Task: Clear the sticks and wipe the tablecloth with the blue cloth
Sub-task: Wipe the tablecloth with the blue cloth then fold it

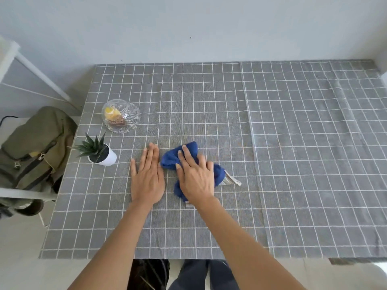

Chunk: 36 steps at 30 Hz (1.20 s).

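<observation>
A crumpled blue cloth [170, 159] lies on the grey checked tablecloth [293, 143], a little left of the middle. My right hand [195, 176] presses flat on top of the cloth with straight fingers. A white label [231, 181] sticks out from under the cloth at its right. My left hand [147, 177] rests flat on the tablecloth just left of the cloth, fingers together and pointing away from me. No sticks show on the table; a dark bin [148, 275] below the front edge seems to hold thin sticks.
A cut-glass bowl [121, 116] with yellow and brown pieces stands at the left. A small potted plant [100, 152] in a white pot sits near the left edge. An olive backpack [35, 149] lies on a white chair beside the table. A wall runs behind.
</observation>
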Tool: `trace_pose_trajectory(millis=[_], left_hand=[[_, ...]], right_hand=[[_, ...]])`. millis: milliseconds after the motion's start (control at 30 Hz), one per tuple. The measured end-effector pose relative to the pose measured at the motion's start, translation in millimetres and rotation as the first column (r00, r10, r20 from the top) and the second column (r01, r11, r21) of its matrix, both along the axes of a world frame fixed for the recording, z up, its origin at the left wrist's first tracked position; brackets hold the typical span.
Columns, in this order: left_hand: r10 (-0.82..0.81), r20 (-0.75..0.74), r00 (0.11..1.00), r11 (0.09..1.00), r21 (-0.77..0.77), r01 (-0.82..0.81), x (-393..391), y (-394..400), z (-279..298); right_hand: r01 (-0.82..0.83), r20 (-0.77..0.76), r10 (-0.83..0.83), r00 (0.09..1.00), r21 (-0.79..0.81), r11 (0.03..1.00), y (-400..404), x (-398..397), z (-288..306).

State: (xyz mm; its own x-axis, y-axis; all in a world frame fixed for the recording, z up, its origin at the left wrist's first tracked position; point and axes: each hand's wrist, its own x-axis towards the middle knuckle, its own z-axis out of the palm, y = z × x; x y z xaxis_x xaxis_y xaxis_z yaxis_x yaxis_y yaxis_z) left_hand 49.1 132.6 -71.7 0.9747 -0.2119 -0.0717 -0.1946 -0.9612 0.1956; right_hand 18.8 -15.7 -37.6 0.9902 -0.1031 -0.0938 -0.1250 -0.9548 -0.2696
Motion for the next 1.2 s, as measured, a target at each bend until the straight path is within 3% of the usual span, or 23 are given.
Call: trace_pose_trajectory(millis=[133,267,467,733,967,1067,1200], left_hand=[[0.008,0.004,1.0,1.0,-0.014,-0.008,1,0,0],[0.016,-0.001,1.0,1.0,-0.017,-0.016,0,-1,-1],[0.014,-0.01,1.0,1.0,-0.016,-0.014,1,1,-2],[0.016,-0.009,1.0,0.999,0.045,-0.015,2,1,-3],[-0.009,-0.055,0.998,1.0,-0.001,0.009,-11,-8,1],[-0.055,-0.058,0.997,0.998,-0.02,0.054,-47,-24,2],[-0.036,-0.039,0.999,0.999,-0.013,0.035,-54,-25,2]], right_hand=[[-0.016,-0.032,0.013,0.999,-0.074,0.997,-4,-1,-9],[0.013,-0.026,-0.014,1.0,-0.049,0.999,-10,-1,-6],[0.168,-0.005,-0.168,0.986,-0.06,0.984,-79,6,-5],[0.455,0.043,-0.453,0.89,-0.107,0.884,-174,-4,-12],[0.437,0.094,-0.432,0.897,-0.047,0.898,-144,-14,4],[0.316,0.126,-0.312,0.942,-0.018,0.949,-82,-38,16],[0.135,0.012,-0.135,0.991,0.003,0.991,-19,-70,-1]])
